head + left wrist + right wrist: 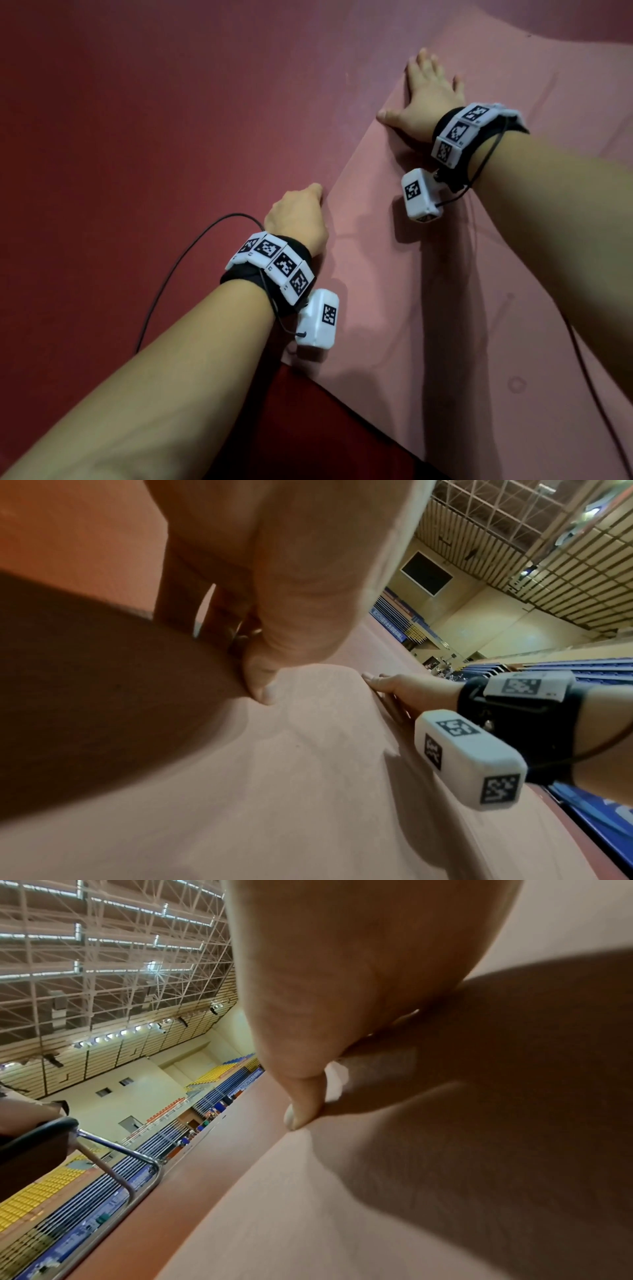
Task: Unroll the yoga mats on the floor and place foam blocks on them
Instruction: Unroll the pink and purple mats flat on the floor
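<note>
A pink yoga mat (pixel 445 308) lies unrolled on the red floor, its long left edge running diagonally between my hands. My left hand (pixel 308 202) is curled at that edge. In the left wrist view its thumb (pixel 263 685) presses the mat (pixel 308 791) from above with the fingers down behind the raised edge, pinching it. My right hand (pixel 424 89) lies flat on the mat farther along the same edge, fingers spread, also seen as the right hand (pixel 394 685). Its thumb (pixel 301 1112) touches the mat (pixel 308 1218). No foam blocks are in view.
Red sports floor (pixel 137 120) spreads left of and beyond the mat. A black cable (pixel 178 267) loops from my left wrist over the floor. A metal-framed chair (pixel 113 1150) stands nearby, and tiered blue and yellow seats (pixel 41 1191) line the hall's far side.
</note>
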Motion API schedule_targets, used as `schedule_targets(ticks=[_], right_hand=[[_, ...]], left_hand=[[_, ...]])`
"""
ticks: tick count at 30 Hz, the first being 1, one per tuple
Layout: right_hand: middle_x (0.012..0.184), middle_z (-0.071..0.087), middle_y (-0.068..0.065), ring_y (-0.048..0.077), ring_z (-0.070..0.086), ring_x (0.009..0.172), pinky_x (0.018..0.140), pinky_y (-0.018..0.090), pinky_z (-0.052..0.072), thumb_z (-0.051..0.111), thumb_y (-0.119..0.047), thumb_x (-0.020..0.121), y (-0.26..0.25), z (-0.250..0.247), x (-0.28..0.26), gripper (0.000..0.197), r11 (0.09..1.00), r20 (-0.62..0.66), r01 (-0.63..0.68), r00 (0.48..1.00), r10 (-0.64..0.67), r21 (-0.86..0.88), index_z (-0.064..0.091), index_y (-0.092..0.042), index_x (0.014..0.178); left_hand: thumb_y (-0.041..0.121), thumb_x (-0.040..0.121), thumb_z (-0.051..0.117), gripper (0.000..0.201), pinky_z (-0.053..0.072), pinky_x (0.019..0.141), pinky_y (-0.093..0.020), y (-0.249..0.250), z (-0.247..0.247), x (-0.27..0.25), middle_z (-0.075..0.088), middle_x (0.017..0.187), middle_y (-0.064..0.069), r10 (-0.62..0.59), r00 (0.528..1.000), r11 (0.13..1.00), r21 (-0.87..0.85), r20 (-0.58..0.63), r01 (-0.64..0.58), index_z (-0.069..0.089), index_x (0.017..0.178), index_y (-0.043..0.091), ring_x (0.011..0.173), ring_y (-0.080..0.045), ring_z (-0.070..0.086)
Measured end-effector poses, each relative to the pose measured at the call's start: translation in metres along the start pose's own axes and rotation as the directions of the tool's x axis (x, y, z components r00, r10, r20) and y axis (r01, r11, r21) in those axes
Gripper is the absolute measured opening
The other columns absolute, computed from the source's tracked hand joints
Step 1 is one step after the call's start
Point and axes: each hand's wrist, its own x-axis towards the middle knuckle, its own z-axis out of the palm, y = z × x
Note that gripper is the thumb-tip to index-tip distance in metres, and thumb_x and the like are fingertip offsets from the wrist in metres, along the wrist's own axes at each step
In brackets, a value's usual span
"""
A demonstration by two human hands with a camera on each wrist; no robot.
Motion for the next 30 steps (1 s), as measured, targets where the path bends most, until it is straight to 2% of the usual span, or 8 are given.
schedule_targets(ticks=[6,10,13,17,20,23,26,30], right_hand=[[0.165,-0.005,-0.002,0.017,-0.003,0.152,0.121,0.051,0.001,0.057,-0.060,0.086,-0.011,-0.003,-0.004,0.096,0.998,0.012,-0.059,0.998,0.059,-0.004,0.005,-0.020,0.158],[0.165,-0.001,0.003,0.024,0.000,0.152,0.121,0.052,0.006,0.047,-0.046,0.095,-0.033,0.007,-0.023,0.071,0.996,-0.018,-0.088,0.996,0.089,0.016,0.016,-0.025,0.156],[0.165,-0.003,0.004,0.027,-0.003,0.152,0.121,0.051,0.004,0.043,-0.044,0.095,-0.043,0.020,-0.049,0.066,0.998,0.020,-0.059,0.998,0.059,0.017,0.019,-0.030,0.155],[0.165,-0.007,0.007,0.029,-0.005,0.151,0.122,0.050,0.005,0.051,-0.053,0.091,-0.060,0.027,-0.081,0.074,1.000,0.091,0.007,0.996,-0.008,0.011,0.020,-0.031,0.155],[0.164,-0.007,0.011,0.030,-0.004,0.151,0.122,0.049,0.007,0.052,-0.058,0.088,-0.073,0.038,-0.101,0.080,0.997,0.103,0.077,0.992,-0.076,-0.006,0.019,-0.029,0.155],[0.163,-0.015,0.012,0.032,-0.010,0.150,0.122,0.050,0.004,0.054,-0.066,0.084,-0.082,0.047,-0.111,0.096,0.991,0.148,0.109,0.984,-0.096,-0.084,0.007,-0.025,0.157],[0.163,-0.017,0.009,0.031,-0.013,0.150,0.122,0.050,0.002,0.057,-0.069,0.081,-0.086,0.049,-0.112,0.108,0.991,0.155,0.070,0.987,-0.053,-0.111,-0.003,-0.021,0.157],[0.164,-0.014,0.005,0.027,-0.011,0.151,0.123,0.048,0.001,0.062,-0.067,0.079,-0.090,0.050,-0.112,0.116,0.997,0.123,0.022,0.992,-0.014,-0.067,-0.007,-0.015,0.157]], left_hand=[[0.011,0.085,0.064,0.031,0.041,0.071,-0.034,0.000,0.000,0.000,0.066,0.104,-0.005,-0.015,1.000,1.000,-0.027,-0.007,0.014,0.058,0.111,0.027,0.089,-0.031,0.060],[0.024,0.091,0.064,0.024,0.040,0.072,-0.037,-0.002,0.001,-0.011,0.063,0.109,-0.008,-0.018,1.000,0.999,-0.032,-0.007,0.018,0.055,0.113,0.019,0.095,-0.033,0.061],[0.031,0.093,0.064,0.022,0.040,0.073,-0.036,-0.008,0.001,-0.018,0.064,0.111,-0.010,-0.039,0.998,0.997,-0.058,0.039,0.041,0.058,0.107,0.015,0.098,-0.035,0.061],[0.027,0.087,0.065,0.014,0.042,0.072,-0.035,-0.023,0.000,-0.030,0.065,0.105,-0.008,-0.038,0.996,0.994,-0.103,0.075,0.045,0.052,0.092,0.024,0.091,-0.034,0.060],[0.027,0.082,0.070,0.017,0.044,0.074,-0.032,-0.032,-0.004,-0.038,0.068,0.101,-0.004,-0.076,0.995,0.983,-0.162,0.058,0.084,0.053,0.081,0.026,0.096,-0.033,0.063],[0.033,0.084,0.071,0.017,0.045,0.075,-0.033,-0.038,0.001,-0.046,0.068,0.103,-0.005,-0.106,0.994,0.981,-0.159,0.019,0.107,0.055,0.086,0.026,0.096,-0.033,0.063],[0.033,0.090,0.067,0.021,0.046,0.073,-0.037,-0.037,0.007,-0.051,0.066,0.103,-0.009,-0.079,0.997,0.993,-0.090,-0.024,0.077,0.055,0.097,0.019,0.094,-0.036,0.062],[0.027,0.093,0.058,0.011,0.049,0.077,-0.037,-0.040,0.013,-0.048,0.066,0.105,-0.011,-0.066,0.996,0.990,-0.121,0.059,0.072,0.049,0.090,0.022,0.095,-0.037,0.061]])
